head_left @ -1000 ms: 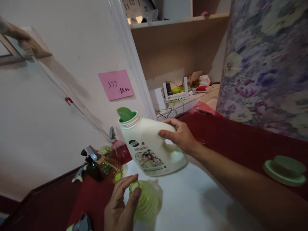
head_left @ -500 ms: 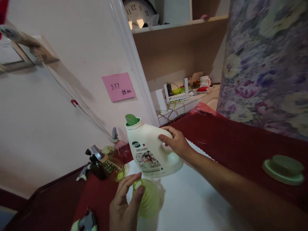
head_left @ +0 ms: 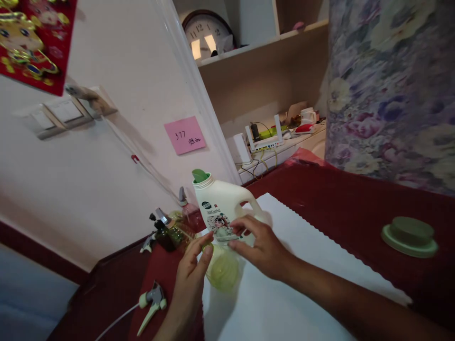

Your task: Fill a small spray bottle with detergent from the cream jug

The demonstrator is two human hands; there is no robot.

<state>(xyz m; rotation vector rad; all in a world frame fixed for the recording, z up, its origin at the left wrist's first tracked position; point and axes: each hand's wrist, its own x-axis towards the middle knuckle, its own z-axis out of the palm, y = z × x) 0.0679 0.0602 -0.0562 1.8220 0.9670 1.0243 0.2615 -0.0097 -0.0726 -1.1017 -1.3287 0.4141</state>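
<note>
white wall (head_left: 106, 180), wooden shelf (head_left: 263, 47) with clock (head_left: 206, 33), floral curtain (head_left: 391, 90).

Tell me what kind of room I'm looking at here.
Probably a lived-in home, not a workshop: a wall clock on a shelf, a router with cables, and a detergent jug and spray bottles on a red-covered table.

On the tabletop (head_left: 355, 199) a detergent bottle (head_left: 218, 208) stands upright at the back of a mat (head_left: 302, 246). A funnel (head_left: 223, 270) lies before it. Spray bottles (head_left: 168, 232) crowd left of the bottle; a lid (head_left: 409, 235) sits far right.
</note>
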